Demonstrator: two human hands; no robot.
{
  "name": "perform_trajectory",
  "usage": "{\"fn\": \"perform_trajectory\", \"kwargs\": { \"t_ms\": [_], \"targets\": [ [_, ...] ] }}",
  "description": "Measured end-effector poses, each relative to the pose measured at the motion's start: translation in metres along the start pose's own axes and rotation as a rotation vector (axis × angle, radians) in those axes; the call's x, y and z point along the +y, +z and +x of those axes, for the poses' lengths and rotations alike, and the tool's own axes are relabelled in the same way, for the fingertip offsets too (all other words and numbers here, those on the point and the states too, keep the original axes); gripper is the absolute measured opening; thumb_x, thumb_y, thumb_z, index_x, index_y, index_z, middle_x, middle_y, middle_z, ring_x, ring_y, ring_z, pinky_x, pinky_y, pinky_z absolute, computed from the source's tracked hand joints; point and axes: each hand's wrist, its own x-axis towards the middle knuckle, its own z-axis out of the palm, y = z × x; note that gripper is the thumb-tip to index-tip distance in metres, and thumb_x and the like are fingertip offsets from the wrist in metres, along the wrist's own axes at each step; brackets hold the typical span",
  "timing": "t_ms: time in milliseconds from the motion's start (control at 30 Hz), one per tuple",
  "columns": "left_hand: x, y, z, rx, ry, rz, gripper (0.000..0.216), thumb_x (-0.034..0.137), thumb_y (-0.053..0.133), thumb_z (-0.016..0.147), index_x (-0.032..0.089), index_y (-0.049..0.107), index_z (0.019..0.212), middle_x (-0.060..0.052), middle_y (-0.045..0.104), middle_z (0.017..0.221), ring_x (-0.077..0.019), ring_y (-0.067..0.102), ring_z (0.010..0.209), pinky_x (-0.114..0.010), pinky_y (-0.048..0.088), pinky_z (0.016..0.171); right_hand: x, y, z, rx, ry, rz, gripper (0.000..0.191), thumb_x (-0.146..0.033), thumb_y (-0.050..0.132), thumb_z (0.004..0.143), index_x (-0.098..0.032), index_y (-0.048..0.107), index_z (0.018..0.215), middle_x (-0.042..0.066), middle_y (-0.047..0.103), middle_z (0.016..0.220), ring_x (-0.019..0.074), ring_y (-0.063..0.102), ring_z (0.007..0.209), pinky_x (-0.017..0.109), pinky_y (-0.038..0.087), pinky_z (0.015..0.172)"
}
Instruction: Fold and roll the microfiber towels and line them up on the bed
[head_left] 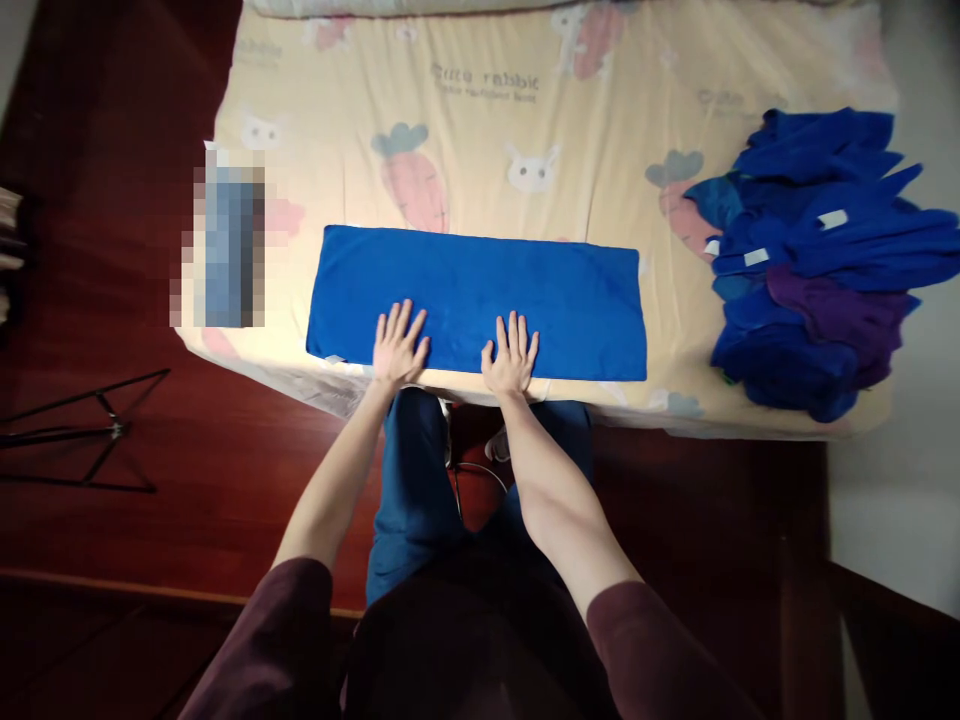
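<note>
A blue towel [480, 290], folded into a long flat rectangle, lies across the near edge of a bed with a yellow carrot-and-rabbit sheet [465, 130]. My left hand [400, 347] rests flat on the towel's near edge, fingers spread. My right hand [511, 355] lies flat beside it on the same edge, fingers stretched out. Neither hand holds anything.
A loose heap of blue and purple cloths [817, 260] sits at the bed's right end. A blurred-out upright object [225, 240] stands at the left edge. Dark red wooden floor lies below, with a black tripod base [90, 440] at the left.
</note>
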Motion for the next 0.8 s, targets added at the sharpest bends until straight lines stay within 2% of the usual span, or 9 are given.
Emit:
{"fn": "perform_trajectory", "kwargs": {
  "t_ms": [133,200,300,400,500,567,700,767,800],
  "targets": [
    [-0.07,-0.037,-0.017,0.093,-0.234,0.052,0.064,0.048,0.037,0.1,0.021,0.036,0.159,-0.006,0.017,0.171,-0.0268,0.01,0.159,-0.053,0.004,0.129,0.001,0.001,0.0,0.006,-0.005,0.0,0.061,-0.028,0.034,0.098,-0.018,0.037,0.158,0.009,0.026,0.168,0.0251,0.016,0.158,0.061,0.009,0.127],
    [-0.095,-0.049,-0.026,0.105,-0.314,0.055,0.066,0.049,0.035,0.101,0.02,0.032,0.16,-0.007,0.016,0.171,-0.0273,0.01,0.159,-0.054,0.005,0.129,0.001,0.002,0.0,0.006,-0.004,0.004,0.061,-0.028,0.035,0.098,-0.018,0.038,0.158,0.01,0.026,0.168,0.0249,0.016,0.158,0.06,0.009,0.127],
    [-0.117,-0.058,-0.033,0.107,-0.373,0.047,0.068,0.048,0.034,0.101,0.018,0.029,0.161,-0.01,0.016,0.171,-0.0287,0.009,0.159,-0.056,0.006,0.128,0.001,0.002,0.001,0.006,0.001,0.008,0.06,-0.028,0.035,0.098,-0.017,0.039,0.157,0.01,0.026,0.168,0.0251,0.016,0.158,0.06,0.009,0.127],
    [-0.12,-0.059,-0.034,0.093,-0.39,0.061,0.069,0.047,0.033,0.101,0.015,0.027,0.161,-0.013,0.013,0.171,-0.0312,0.006,0.159,-0.059,0.004,0.127,0.001,0.003,0.002,0.004,0.002,0.018,0.061,-0.027,0.037,0.097,-0.017,0.038,0.158,0.01,0.026,0.168,0.0256,0.016,0.158,0.061,0.009,0.127],
    [-0.097,-0.056,-0.023,0.107,-0.35,0.106,0.07,0.047,0.032,0.101,0.011,0.028,0.161,-0.016,0.007,0.171,-0.0346,-0.003,0.158,-0.063,-0.001,0.126,0.002,0.004,0.003,0.008,-0.002,0.018,0.061,-0.027,0.038,0.097,-0.017,0.038,0.158,0.01,0.027,0.168,0.0253,0.017,0.158,0.06,0.01,0.127],
    [-0.063,-0.046,-0.009,0.096,-0.24,0.113,0.069,0.049,0.033,0.101,0.013,0.031,0.16,-0.013,0.004,0.171,-0.0354,-0.008,0.158,-0.065,-0.005,0.125,0.003,0.004,0.003,0.012,-0.009,0.018,0.061,-0.027,0.038,0.097,-0.017,0.038,0.158,0.009,0.027,0.168,0.0251,0.017,0.158,0.059,0.01,0.127],
    [0.031,0.001,0.032,-0.088,0.11,0.038,0.063,0.052,0.033,0.101,0.027,0.034,0.159,-0.005,0.012,0.172,-0.0333,-0.007,0.158,-0.067,-0.002,0.124,0.005,0.007,0.002,0.03,-0.013,0.026,0.062,-0.027,0.039,0.096,-0.017,0.038,0.158,0.011,0.028,0.167,0.0259,0.018,0.158,0.061,0.011,0.126],
    [0.066,0.028,0.054,-0.16,0.237,0.028,0.063,0.052,0.032,0.101,0.029,0.033,0.16,-0.004,0.015,0.171,-0.0339,-0.004,0.158,-0.068,-0.003,0.123,0.005,0.009,0.001,0.041,-0.016,0.029,0.061,-0.027,0.039,0.096,-0.017,0.039,0.157,0.011,0.03,0.167,0.0262,0.019,0.157,0.061,0.012,0.126],
    [0.076,0.038,0.064,-0.169,0.27,0.03,0.063,0.053,0.032,0.101,0.03,0.033,0.16,-0.004,0.015,0.171,-0.0341,-0.003,0.158,-0.069,-0.004,0.123,0.006,0.01,0.001,0.044,-0.018,0.031,0.061,-0.027,0.038,0.096,-0.017,0.04,0.157,0.011,0.031,0.167,0.0262,0.019,0.157,0.061,0.012,0.126]
  ]
}}
